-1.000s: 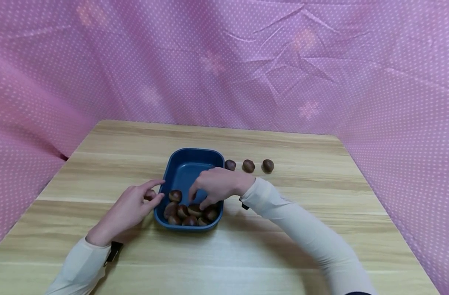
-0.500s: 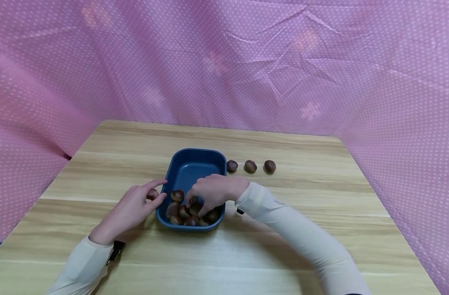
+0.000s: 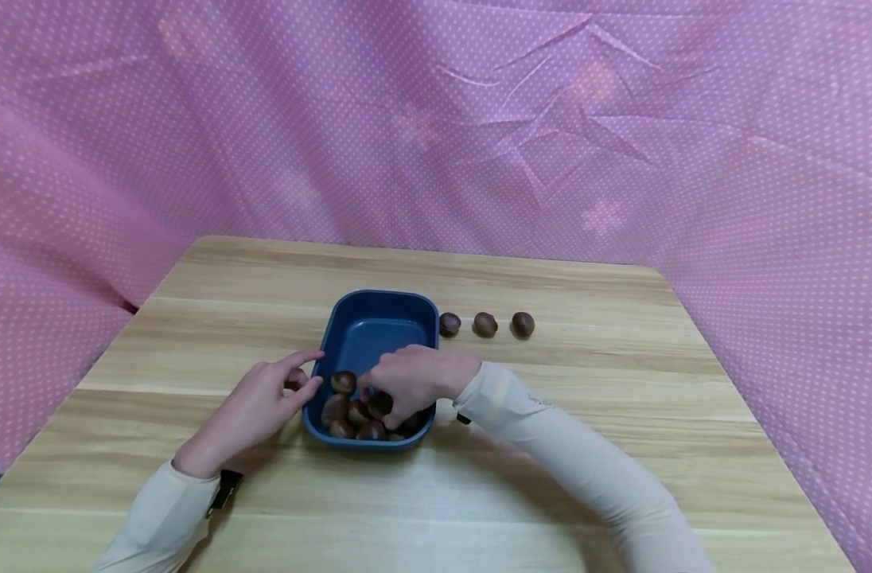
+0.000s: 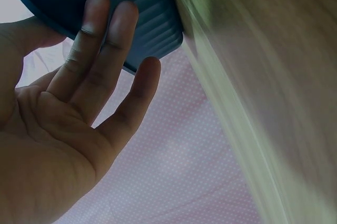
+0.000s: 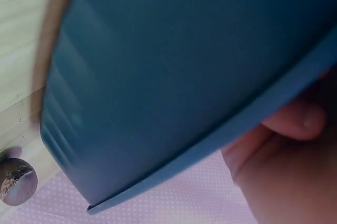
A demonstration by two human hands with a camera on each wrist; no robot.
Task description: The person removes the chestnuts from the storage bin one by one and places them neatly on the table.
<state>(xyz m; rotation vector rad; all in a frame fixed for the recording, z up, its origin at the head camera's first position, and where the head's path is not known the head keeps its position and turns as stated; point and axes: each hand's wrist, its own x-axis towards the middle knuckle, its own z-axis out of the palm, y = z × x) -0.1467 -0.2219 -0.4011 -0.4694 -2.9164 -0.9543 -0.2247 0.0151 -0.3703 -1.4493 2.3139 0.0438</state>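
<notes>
Taking the blue tray (image 3: 350,338) in the middle of the wooden table (image 3: 550,477) as the landmark: at its left wall rests the left hand (image 3: 253,410), fingers straight and spread against the outside of the tray, as the left wrist view shows too. A single chestnut (image 3: 293,379) lies just under those fingertips, beside the tray; whether the hand touches it cannot be told.

Inside the tray, the near end holds a heap of chestnuts (image 3: 346,410); the far end is bare. The right hand (image 3: 414,378) reaches down into that heap with fingers curled, and seems to pinch one dark nut (image 3: 379,404) between thumb and fingertips.

To the right of the tray's far corner, a row of three chestnuts (image 3: 485,324) lies on the table, evenly spaced.

The step in hand looks like picking one nut out of the tray. The next move calls for a firm pinch and a clean lift over the right rim, without dragging neighbours along.
</notes>
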